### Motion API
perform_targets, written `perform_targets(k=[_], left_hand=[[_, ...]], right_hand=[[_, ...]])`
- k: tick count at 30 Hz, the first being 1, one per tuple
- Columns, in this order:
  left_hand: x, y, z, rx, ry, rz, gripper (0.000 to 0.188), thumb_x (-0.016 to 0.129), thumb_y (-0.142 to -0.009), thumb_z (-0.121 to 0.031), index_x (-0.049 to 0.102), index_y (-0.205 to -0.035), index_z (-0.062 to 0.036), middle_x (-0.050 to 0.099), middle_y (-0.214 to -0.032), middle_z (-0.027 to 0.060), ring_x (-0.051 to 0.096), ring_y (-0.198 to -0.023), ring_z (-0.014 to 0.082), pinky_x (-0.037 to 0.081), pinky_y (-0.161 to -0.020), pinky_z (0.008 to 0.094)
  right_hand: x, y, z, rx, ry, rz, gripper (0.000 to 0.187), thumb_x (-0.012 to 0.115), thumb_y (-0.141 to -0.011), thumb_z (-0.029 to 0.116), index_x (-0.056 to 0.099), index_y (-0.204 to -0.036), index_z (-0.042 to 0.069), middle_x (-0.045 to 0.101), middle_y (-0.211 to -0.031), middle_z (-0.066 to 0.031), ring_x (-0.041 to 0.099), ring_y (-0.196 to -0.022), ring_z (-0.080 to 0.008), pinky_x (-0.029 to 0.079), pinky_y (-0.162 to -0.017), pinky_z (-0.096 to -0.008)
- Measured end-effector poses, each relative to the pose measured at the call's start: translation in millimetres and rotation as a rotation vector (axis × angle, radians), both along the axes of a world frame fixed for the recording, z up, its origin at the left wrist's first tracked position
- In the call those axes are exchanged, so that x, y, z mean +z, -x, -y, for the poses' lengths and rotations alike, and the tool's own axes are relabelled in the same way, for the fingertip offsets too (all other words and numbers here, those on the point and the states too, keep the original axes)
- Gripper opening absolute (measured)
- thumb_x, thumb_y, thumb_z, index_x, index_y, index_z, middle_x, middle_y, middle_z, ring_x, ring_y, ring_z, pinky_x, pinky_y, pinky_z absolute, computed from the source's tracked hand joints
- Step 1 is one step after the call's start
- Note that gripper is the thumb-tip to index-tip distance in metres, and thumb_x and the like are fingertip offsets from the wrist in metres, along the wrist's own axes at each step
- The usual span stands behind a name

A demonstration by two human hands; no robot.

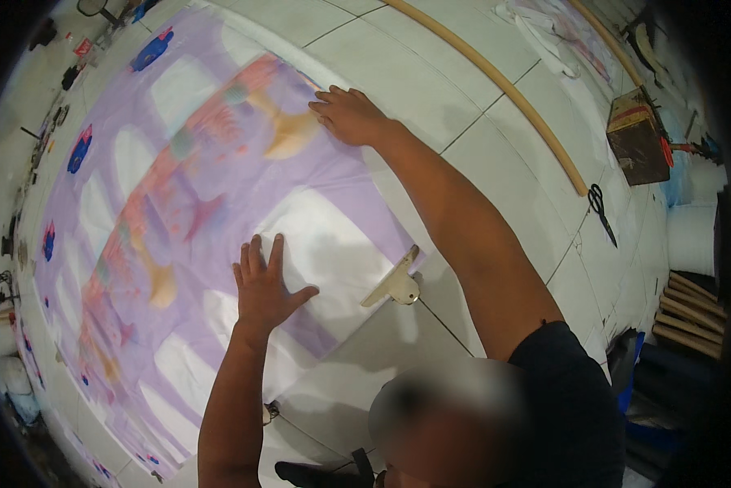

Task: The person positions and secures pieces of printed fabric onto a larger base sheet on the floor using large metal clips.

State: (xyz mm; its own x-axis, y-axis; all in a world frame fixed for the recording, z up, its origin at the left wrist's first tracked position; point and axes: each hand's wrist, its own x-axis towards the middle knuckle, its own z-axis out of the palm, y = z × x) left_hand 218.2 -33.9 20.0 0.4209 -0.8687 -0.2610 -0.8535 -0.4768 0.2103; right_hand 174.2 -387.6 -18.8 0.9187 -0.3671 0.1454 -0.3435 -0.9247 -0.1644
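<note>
A large thin sheet [300, 220], printed in lilac and white with a blurry pink and orange floral band, lies spread over the tiled floor. My left hand [264, 289] rests on it palm down, fingers spread, by a white patch. Farther up and right, my right hand [351, 115] lies on the sheet's edge with its fingers stretched out and a little apart. A wide metal bulldog clip [396, 283] grips the sheet's near right corner. Another small clip [270, 411] sits at the near edge, partly behind my left forearm.
A long wooden pole [508, 88] lies on the tiles [496, 167] to the right. Black scissors [601, 215] are near its end. Beyond them stand a worn box [638, 138], a white cylindrical roll [691, 236] and stacked wooden sticks [691, 315]. Assorted items line the far left.
</note>
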Motion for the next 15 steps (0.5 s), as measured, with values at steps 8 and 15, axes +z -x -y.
perform_targets(k=[8,15], left_hand=[[1,-1,-1,0.031,0.009,-0.018,0.107,0.082,-0.068,-0.058,0.035,-0.152,-0.0117,0.026,-0.155,0.0257,0.026,-0.143,0.0478,0.025,-0.113,0.063],[-26,-26,-47,0.212,0.212,0.086,0.087,0.069,-0.086,-0.05,0.032,-0.154,-0.0091,0.023,-0.159,0.0263,0.02,-0.147,0.0462,0.017,-0.117,0.0609]], right_hand=[[-3,-28,29,0.077,-0.13,-0.206,0.039,0.046,-0.102,0.029,0.052,-0.139,0.018,0.044,-0.151,0.0027,0.042,-0.135,-0.0223,0.036,-0.109,-0.0514],[-16,-22,33,0.059,-0.098,-0.06,0.038,0.051,-0.1,0.03,0.057,-0.136,0.018,0.047,-0.149,-0.0012,0.041,-0.137,-0.0218,0.037,-0.11,-0.0459]])
